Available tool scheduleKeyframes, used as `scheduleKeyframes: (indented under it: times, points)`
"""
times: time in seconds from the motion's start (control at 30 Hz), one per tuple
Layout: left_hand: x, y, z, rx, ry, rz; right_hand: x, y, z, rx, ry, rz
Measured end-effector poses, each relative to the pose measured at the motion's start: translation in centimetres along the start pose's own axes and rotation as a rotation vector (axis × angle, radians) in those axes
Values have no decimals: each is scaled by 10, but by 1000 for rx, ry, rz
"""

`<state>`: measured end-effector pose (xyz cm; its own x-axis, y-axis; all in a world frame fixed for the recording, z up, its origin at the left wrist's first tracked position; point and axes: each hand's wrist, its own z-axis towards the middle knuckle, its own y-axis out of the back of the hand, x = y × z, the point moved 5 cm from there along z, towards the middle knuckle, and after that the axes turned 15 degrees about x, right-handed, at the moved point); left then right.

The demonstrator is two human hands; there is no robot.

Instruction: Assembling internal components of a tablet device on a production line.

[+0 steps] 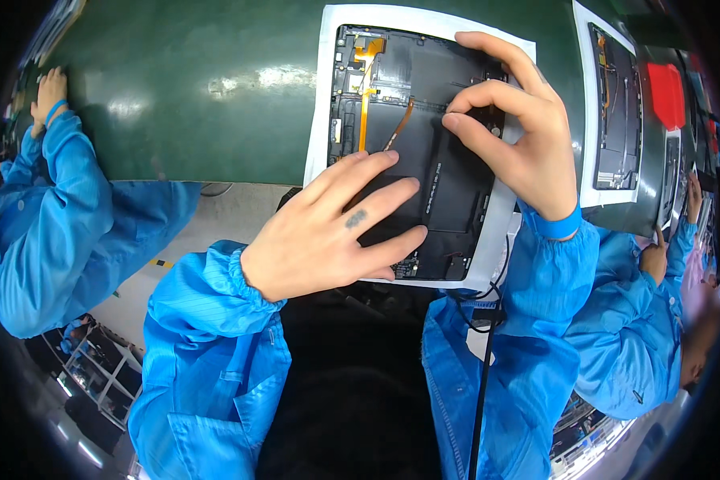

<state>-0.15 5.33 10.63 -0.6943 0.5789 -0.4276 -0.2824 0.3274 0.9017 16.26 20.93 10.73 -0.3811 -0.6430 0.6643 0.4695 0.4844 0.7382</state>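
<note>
An opened tablet housing (452, 212), dark grey with small boards and screws along its edges, lies on a white sheet (322, 120) in front of me. An orange flex cable (365, 120) runs down its left side. Beside that, a thin brown flex cable (402, 124) slants toward my left index fingertip. My left hand (336, 220) rests flat across the lower left of the housing, fingers spread. Over the upper right part, my right hand (520, 120) has thumb and index finger pinched together; whatever they may hold is too small to make out.
A green work table (208, 88) carries the sheet. To the right lies another opened tablet housing (616, 112) on white paper, near a red bin (666, 96). Co-workers in blue sit left (52, 216) and right (632, 320). A black cable (486, 368) hangs by my right sleeve.
</note>
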Motion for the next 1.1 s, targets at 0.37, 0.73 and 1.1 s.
scheduleKeyframes:
  times: [0.37, 0.73, 1.1]
  points:
    - [1, -3, -1, 84, -44, -10, -10, -9, -2, -135, 103, -9]
    - [-1, -3, 4, 85, -3, -39, 11, 6, 5, -151, 4, 196]
    - [-1, 0, 5, 98, 34, -58, 11, 6, 4, -131, -6, 146]
